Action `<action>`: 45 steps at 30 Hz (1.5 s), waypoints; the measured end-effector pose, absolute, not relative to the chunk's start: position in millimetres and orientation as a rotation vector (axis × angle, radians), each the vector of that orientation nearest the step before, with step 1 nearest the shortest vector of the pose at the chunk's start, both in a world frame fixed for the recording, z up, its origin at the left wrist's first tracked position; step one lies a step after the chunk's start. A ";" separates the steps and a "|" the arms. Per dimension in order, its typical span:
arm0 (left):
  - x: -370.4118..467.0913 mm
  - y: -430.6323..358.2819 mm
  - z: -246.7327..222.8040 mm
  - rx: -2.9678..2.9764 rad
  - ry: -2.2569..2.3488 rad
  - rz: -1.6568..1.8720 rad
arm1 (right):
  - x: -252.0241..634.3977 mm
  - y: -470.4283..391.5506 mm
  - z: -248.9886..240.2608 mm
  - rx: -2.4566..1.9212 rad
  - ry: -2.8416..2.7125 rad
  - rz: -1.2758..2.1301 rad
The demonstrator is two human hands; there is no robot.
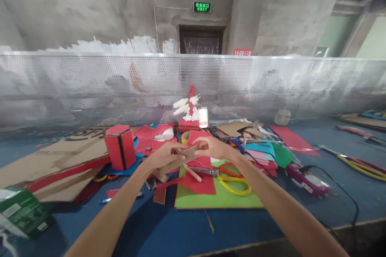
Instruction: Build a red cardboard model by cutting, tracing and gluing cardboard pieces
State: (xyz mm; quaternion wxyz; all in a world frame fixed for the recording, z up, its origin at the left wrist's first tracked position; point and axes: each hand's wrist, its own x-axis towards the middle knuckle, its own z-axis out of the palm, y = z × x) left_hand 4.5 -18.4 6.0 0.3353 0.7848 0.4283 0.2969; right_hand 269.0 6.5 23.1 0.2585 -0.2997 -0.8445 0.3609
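Between both hands is a narrow strip of brown cardboard, raised above the cluttered table and tilted up to the right. My left hand grips it near the middle, fingers closed on it. At the strip's right end, my right hand pinches it with thumb and fingers. Below them lie scissors with orange and yellow handles, on red paper and a lime green board. A red six-sided cardboard box stands upright left of my hands.
Large cardboard sheets cover the left side, with a green box in front. A red stand with white pieces is at the back. Right lie a purple power strip, its black cable, and more scissors. A perforated metal partition bounds the table.
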 end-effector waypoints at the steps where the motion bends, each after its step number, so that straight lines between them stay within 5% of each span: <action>1: 5.5 -19.0 7.3 2.047 1.129 0.765 | 266.2 5.0 19.2 -0.781 -2.275 1.022; 9: -10.9 -7.6 12.8 1.512 1.232 1.499 | 283.6 18.8 3.2 -0.931 -1.708 1.163; 17: 43.6 -4.3 -21.7 1.508 1.023 1.213 | 246.7 0.8 -15.8 -0.821 -1.767 1.110; 22: 36.1 -10.2 -21.3 1.299 1.109 1.304 | 276.9 -17.2 3.3 -1.089 -2.393 0.572; 27: 22.4 -11.9 -21.9 1.213 1.096 1.326 | 319.2 -29.7 16.6 -1.303 -2.931 0.396; 45: 17.9 2.3 -33.2 1.139 1.045 1.460 | 339.4 -21.6 15.8 -1.303 -3.052 0.433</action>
